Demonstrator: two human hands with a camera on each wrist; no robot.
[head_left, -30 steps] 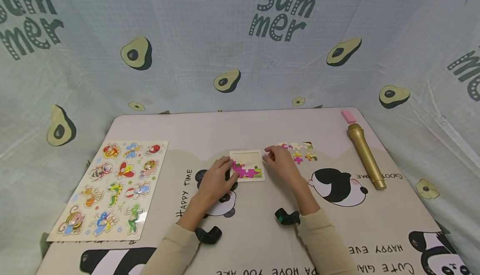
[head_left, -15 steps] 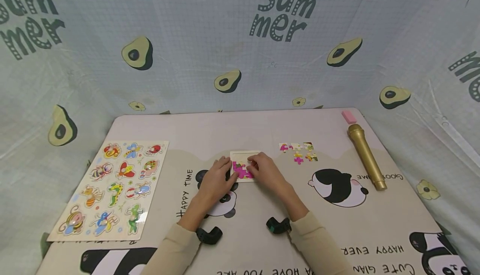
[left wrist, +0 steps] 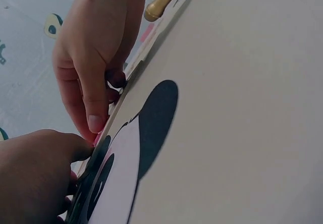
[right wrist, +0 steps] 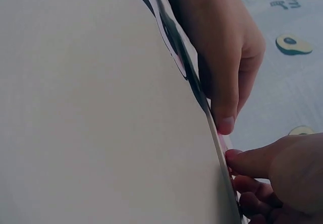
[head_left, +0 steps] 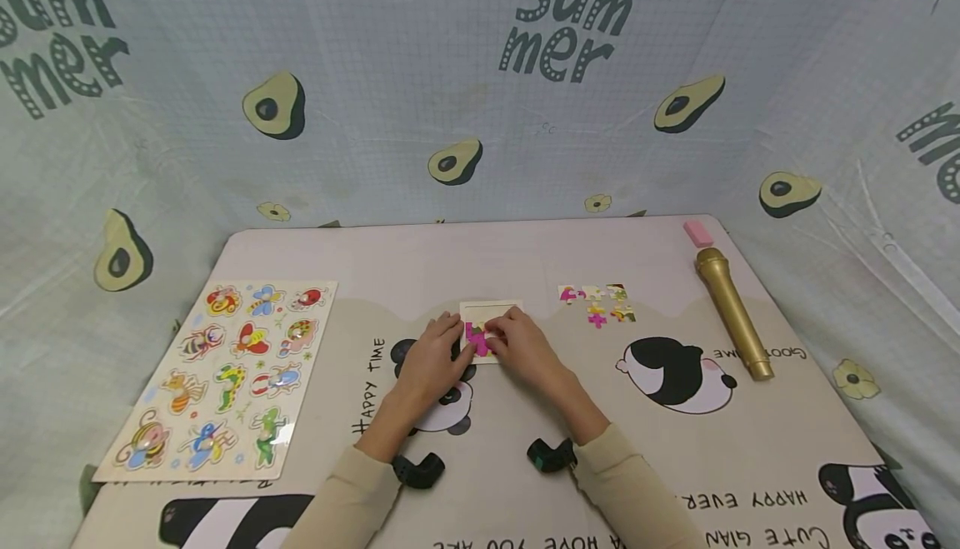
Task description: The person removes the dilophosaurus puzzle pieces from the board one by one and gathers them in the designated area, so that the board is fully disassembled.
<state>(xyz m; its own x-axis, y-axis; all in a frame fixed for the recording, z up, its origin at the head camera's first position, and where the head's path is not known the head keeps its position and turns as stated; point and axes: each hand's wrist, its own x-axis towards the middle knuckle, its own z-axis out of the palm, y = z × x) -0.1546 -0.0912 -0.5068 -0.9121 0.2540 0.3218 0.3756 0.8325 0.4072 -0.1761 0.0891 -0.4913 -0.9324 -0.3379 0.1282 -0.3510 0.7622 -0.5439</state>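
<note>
The puzzle tray (head_left: 477, 312) lies on the surface (head_left: 480, 262), holding pink pieces (head_left: 475, 337). The left hand (head_left: 431, 357) rests, grip relaxed, at the tray's left edge. The right hand (head_left: 529, 351) lies over its right side; whether its grip pinches a piece cannot be told.

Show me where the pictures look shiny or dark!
Head view: mostly bright, with white glare on the bug board near its lower right corner; left wrist view: dimmer, the left hand in shadow; right wrist view: dim too, the table grayish.
</note>
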